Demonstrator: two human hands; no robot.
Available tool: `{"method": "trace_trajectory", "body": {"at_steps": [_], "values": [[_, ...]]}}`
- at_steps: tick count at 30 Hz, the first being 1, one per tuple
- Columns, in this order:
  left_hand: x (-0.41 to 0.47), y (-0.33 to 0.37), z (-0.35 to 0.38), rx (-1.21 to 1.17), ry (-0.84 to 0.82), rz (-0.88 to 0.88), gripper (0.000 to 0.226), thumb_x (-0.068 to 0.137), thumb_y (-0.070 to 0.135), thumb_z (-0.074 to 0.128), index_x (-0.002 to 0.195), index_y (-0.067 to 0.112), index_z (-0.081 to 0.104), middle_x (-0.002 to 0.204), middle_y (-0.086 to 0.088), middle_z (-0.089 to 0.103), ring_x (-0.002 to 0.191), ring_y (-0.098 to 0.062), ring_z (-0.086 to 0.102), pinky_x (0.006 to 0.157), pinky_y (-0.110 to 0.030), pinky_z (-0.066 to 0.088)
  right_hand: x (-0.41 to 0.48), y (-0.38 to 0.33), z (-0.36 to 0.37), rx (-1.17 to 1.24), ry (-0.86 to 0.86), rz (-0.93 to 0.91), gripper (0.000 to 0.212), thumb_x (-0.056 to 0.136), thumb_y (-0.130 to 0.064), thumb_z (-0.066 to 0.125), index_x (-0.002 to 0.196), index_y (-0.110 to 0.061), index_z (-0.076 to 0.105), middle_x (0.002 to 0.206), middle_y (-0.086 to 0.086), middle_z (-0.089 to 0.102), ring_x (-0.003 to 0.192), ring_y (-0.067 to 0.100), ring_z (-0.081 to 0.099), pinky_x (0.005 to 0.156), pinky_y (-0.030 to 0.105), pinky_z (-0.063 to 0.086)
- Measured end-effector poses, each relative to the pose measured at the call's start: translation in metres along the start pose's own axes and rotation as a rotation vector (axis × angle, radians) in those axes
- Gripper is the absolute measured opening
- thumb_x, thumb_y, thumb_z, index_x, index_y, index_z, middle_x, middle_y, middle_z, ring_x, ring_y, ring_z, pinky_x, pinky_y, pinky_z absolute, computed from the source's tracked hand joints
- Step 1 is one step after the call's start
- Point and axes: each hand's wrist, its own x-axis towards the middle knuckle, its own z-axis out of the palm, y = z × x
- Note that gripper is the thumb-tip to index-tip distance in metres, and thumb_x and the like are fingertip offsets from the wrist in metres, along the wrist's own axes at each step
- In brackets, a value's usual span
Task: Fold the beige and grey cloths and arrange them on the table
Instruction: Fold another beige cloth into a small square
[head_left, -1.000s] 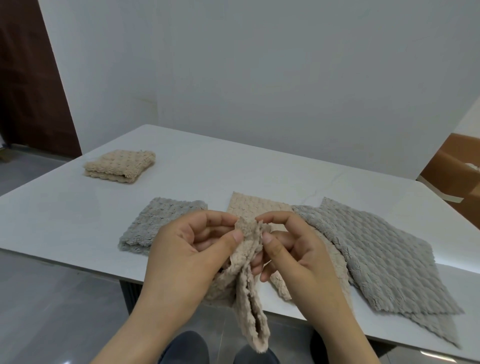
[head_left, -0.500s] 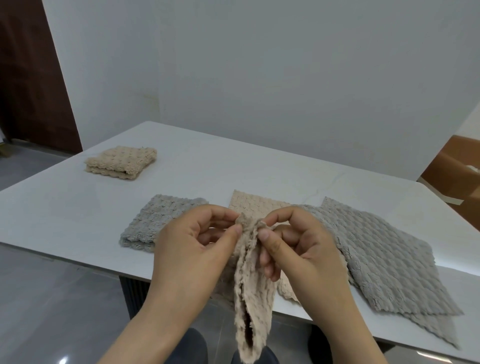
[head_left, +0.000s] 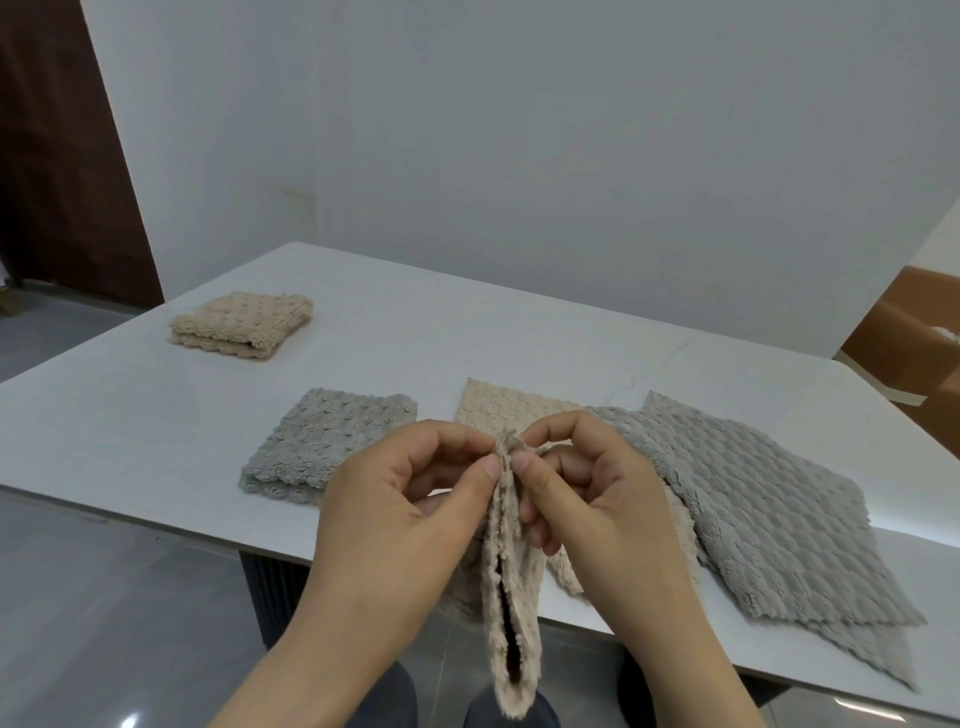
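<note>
Nearest: L hand (head_left: 410, 519) + R hand (head_left: 597, 509) both pinch the top edge of the held beige cloth (head_left: 511, 597), thumb vs forefinger. Thumbs almost meet, only fabric btwn them. Cloth is off the table, hanging in front of the near edge, down past the wrists.

Delta vs 1 s ago: hanging part was bunched and twisted toward the L palm. Now it drops straight as a narrow doubled strip, two layers face to face, slit btwn them visible low down. Pinch points have closed in. Nothing on the table moved.

Read: top edges look matched, so 1st fold is prob done in air. Next likely = second fold or lay it down. Risk: soft pile, layers can slip out of line if either pinch loosens.

On the table (head_left: 467, 332), near→far:
- near front edge, left of the hands: folded grey cloth (head_left: 322, 447)
- behind the hands: flat beige cloth (head_left: 509, 410), unfolded, mostly hidden
- R side: two flat grey cloths (head_left: 753, 509) stacked, top one overlapping the beige's R side, lower one peeking out at the near corner
- far L: folded beige cloth (head_left: 244, 325), well apart from the rest

Tally (est): 2 folded, 1 in hand, 3 still flat.

Containers: none in view, table's the only carrier. Far R, off the table: brown boxy thing (head_left: 909, 338), can't tell what it is or what's in it.
</note>
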Motion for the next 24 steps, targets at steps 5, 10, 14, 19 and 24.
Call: {"method": "trace_trajectory", "body": {"at_steps": [5, 10, 14, 19, 24], "values": [[0.0019, 0.0009, -0.0014, -0.044, -0.01, -0.034, 0.008, 0.074, 0.01, 0.074, 0.079, 0.016, 0.074, 0.076, 0.003, 0.075, 0.073, -0.007, 0.072, 0.064, -0.015, 0.054, -0.0012, -0.0007, 0.0009, 0.0, 0.004, -0.002, 0.021, 0.088, -0.007, 0.063, 0.077, -0.026, 0.063, 0.05, 0.003, 0.059, 0.043, 0.014, 0.051, 0.045, 0.021, 0.042], [0.003, 0.0001, -0.0015, -0.07, -0.01, -0.065, 0.012, 0.068, 0.009, 0.077, 0.077, 0.015, 0.073, 0.075, -0.004, 0.075, 0.072, -0.014, 0.072, 0.065, -0.02, 0.056, -0.0013, -0.0001, 0.0016, -0.007, 0.014, -0.004, 0.021, 0.087, -0.007, 0.063, 0.078, -0.026, 0.063, 0.05, 0.003, 0.059, 0.042, 0.013, 0.051, 0.045, 0.021, 0.042], [0.0042, 0.0001, -0.0016, -0.073, -0.011, -0.069, 0.012, 0.067, 0.01, 0.078, 0.076, 0.015, 0.073, 0.074, -0.005, 0.074, 0.069, -0.014, 0.071, 0.062, -0.02, 0.055, -0.002, 0.0002, 0.0017, 0.001, 0.014, -0.009, 0.02, 0.088, -0.007, 0.063, 0.078, -0.025, 0.063, 0.051, 0.003, 0.059, 0.043, 0.013, 0.052, 0.045, 0.021, 0.042], [0.0039, 0.0022, -0.0006, -0.074, -0.004, -0.082, 0.014, 0.068, 0.004, 0.079, 0.076, 0.014, 0.072, 0.073, -0.004, 0.074, 0.066, -0.011, 0.07, 0.058, -0.015, 0.052, -0.0019, 0.0007, 0.0017, 0.01, 0.017, -0.019, 0.019, 0.088, -0.006, 0.063, 0.079, -0.024, 0.063, 0.05, 0.003, 0.058, 0.043, 0.012, 0.052, 0.045, 0.019, 0.041], [0.0048, 0.0011, -0.0018, -0.008, -0.009, -0.064, 0.013, 0.071, 0.006, 0.075, 0.073, 0.019, 0.072, 0.072, 0.001, 0.074, 0.066, -0.011, 0.071, 0.059, -0.017, 0.054, -0.0017, 0.0008, 0.0007, 0.011, 0.005, -0.015, 0.014, 0.087, -0.006, 0.063, 0.081, -0.018, 0.063, 0.05, 0.004, 0.059, 0.041, 0.013, 0.051, 0.044, 0.018, 0.04]]}}
